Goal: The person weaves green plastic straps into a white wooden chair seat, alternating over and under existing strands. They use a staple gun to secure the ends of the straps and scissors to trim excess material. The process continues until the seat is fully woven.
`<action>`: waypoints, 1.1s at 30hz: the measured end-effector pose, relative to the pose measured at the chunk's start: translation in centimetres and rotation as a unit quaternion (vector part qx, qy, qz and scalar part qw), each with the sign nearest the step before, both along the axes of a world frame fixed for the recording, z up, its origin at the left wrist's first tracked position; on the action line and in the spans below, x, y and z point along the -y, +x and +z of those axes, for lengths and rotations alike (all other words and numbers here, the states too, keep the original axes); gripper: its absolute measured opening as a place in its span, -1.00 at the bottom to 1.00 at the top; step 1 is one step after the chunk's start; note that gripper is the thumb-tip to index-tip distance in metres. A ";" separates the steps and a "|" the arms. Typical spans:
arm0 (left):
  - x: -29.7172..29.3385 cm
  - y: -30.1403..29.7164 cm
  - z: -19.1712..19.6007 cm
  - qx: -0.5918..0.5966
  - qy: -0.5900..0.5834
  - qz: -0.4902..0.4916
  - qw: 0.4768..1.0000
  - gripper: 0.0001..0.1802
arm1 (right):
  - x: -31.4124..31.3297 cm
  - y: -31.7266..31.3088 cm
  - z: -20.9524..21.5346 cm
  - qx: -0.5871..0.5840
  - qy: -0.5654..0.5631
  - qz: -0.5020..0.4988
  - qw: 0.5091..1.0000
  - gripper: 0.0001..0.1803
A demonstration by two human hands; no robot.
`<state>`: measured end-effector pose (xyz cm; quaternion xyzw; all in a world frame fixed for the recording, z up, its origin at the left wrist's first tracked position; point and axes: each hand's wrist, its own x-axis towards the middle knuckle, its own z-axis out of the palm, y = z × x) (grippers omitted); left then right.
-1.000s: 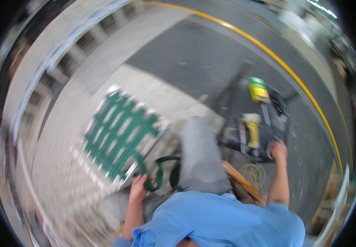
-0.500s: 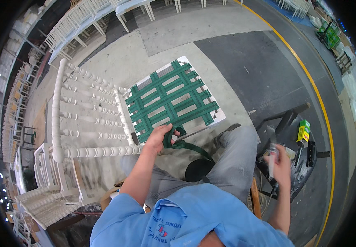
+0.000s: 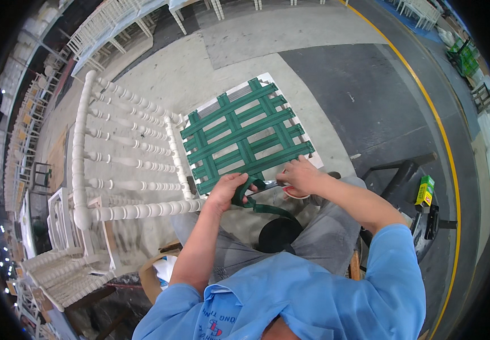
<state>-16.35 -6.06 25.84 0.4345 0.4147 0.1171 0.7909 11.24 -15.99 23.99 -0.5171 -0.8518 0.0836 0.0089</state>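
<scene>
Over from the black worktop point(image 3: 418, 241) comes the right hand point(image 3: 303, 174), now beside the woven green seat point(image 3: 247, 136) of the white chair point(image 3: 79, 161), its grip around red-handled scissors point(image 3: 297, 194); the left hand point(image 3: 228, 190) pinches a green strap point(image 3: 238, 196) at the seat's near edge.

Looking down now from up on my own head, through the left camera of a side-by-side pair, and it's steep, my blue shirt point(image 3: 335, 294) filling the bottom edge. The view faces forward over my legs point(image 3: 335, 221), with my left hand point(image 3: 228, 191) and right hand point(image 3: 302, 174) close below, just under mid-frame, and the seat point(image 3: 246, 131) right beyond them. And it's wide, a proper fisheye: the yellow line point(image 3: 441, 124) bends into an arc on the right, far chairs point(image 3: 102, 34) shrink along the top left, and the corners round off into black.
</scene>
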 end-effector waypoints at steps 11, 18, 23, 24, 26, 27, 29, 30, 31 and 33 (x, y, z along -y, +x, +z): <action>3.0 -0.8 -4.9 -0.052 0.057 0.106 0.991 -0.68 | 8.9 4.1 5.1 -0.219 0.138 -0.314 0.914 -0.42; 6.3 2.4 -9.7 -0.122 0.232 0.167 0.950 -0.61 | 32.8 9.5 4.1 -0.288 0.337 -0.717 0.539 -0.35; 5.7 2.5 -10.2 -0.204 0.335 0.146 0.908 -0.59 | 44.5 9.3 0.9 -0.007 0.193 -0.856 0.480 -0.39; 5.9 3.1 -10.1 -0.192 0.322 0.148 0.915 -0.59 | 46.0 9.3 0.6 0.017 0.191 -0.853 0.486 -0.39; 6.3 2.4 -9.7 -0.176 0.296 0.159 0.925 -0.60 | 45.6 9.6 0.0 0.053 0.155 -0.842 0.514 -0.39; 6.5 2.1 -9.2 -0.155 0.250 0.161 0.942 -0.60 | 45.3 9.9 -0.2 0.067 0.114 -0.841 0.525 -0.39; 6.4 1.9 -7.4 -0.103 0.163 0.162 0.968 -0.61 | 42.8 11.1 0.6 0.078 0.095 -0.843 0.524 -0.39; 6.2 1.6 -6.2 -0.084 0.122 0.178 0.973 -0.65 | 40.8 11.1 0.7 0.065 0.113 -0.846 0.517 -0.40; 6.3 1.4 -5.0 -0.056 0.087 0.194 0.976 -0.67 | 39.5 10.6 1.1 0.055 0.130 -0.850 0.507 -0.41; 6.6 1.6 -3.1 0.021 0.008 0.218 0.976 -0.72 | 38.1 11.3 2.7 0.060 0.143 -0.843 0.515 -0.41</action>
